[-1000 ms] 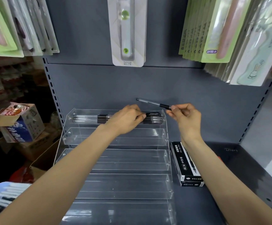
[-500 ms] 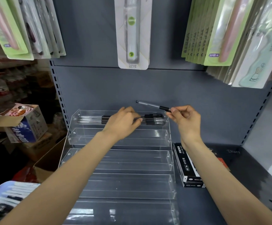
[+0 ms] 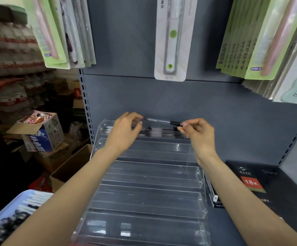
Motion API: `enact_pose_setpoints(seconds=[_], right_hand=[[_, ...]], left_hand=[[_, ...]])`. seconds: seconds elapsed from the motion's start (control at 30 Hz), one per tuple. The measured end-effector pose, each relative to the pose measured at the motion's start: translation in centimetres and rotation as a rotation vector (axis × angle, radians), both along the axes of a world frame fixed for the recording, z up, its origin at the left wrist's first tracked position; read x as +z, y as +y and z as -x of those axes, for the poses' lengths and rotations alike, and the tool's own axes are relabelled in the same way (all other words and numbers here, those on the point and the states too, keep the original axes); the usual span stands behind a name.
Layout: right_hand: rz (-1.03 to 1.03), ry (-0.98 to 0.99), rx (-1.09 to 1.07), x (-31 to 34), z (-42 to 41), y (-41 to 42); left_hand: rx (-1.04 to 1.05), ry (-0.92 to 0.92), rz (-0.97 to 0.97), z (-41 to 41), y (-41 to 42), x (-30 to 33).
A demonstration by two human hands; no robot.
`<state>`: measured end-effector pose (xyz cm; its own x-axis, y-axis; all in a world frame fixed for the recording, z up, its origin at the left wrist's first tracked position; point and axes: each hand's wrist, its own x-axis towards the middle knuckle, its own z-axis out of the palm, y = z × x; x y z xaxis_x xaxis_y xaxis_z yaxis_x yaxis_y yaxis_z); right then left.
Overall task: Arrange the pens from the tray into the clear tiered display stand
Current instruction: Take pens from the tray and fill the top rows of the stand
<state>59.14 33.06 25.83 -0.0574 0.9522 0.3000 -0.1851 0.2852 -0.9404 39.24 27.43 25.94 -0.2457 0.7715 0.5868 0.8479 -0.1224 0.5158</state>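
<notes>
- The clear display stand (image 3: 144, 174) sits on a dark grey shelf (image 3: 250, 228) against the back panel, its tiers stepping up away from the camera.
- The right hand (image 3: 198, 132) is above the right end of the stand's top tier, thumb and forefinger pinched on the dark-grip end of a pen (image 3: 163, 121).
- That pen lies nearly level in the air just above the top tier, its tip pointing left toward the left hand (image 3: 126, 129).
- The left hand hovers over the left half of the top tier with its fingers (image 3: 137, 119) spread loose and curled, gripping nothing; its fingertips are just beside the pen's tip, and whether they touch it cannot be told.
- Several pens (image 3: 158, 133) already lie lengthwise in the top tier, blurred; the lower tiers look bare.
- A pale blue tray (image 3: 7, 215) holding more pens lies left of the stand's front, at the bottom corner of the view.
- Black boxes (image 3: 213, 194) stand just right of the stand, with a black diary (image 3: 261, 189) further right.
- Packaged goods (image 3: 170, 38) hang on the panel above the stand.
</notes>
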Motion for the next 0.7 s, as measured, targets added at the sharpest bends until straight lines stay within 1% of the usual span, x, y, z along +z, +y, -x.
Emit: enact_pose_setpoints(seconds=[0.07, 0.13, 0.2, 0.27, 0.37, 0.47, 0.57, 0.7], right_hand=[[-0.019, -0.053, 0.027, 0.0, 1.5, -0.3], [-0.047, -0.096, 0.048, 0.1, 3.2, -0.5], [-0.067, -0.145, 0.057, 0.1, 4.9, -0.5], [-0.091, -0.223, 0.058, -0.1, 6.5, -0.4], [-0.186, -0.396, 0.049, -0.5, 8.3, -0.2], [-0.282, -0.601, 0.017, -0.4, 9.3, -0.2], [-0.36, -0.772, -0.027, -0.3, 9.9, -0.1], [-0.45, -0.982, -0.027, -0.7, 10.7, -0.1]], left_hand=[[0.091, 0.005, -0.033, 2.2, -1.3, 0.0], [0.144, 0.04, -0.013, 4.4, -2.2, -0.2], [0.122, 0.097, 0.046, 6.1, -2.6, -0.3], [0.051, 0.163, 0.111, 7.3, -2.8, -0.3], [-0.048, 0.241, 0.23, 8.2, -2.8, -0.3], [-0.075, 0.348, 0.328, 8.4, -2.8, -0.4], [-0.074, 0.445, 0.34, 8.6, -2.7, -0.1], [-0.072, 0.521, 0.338, 9.0, -2.8, 0.3]])
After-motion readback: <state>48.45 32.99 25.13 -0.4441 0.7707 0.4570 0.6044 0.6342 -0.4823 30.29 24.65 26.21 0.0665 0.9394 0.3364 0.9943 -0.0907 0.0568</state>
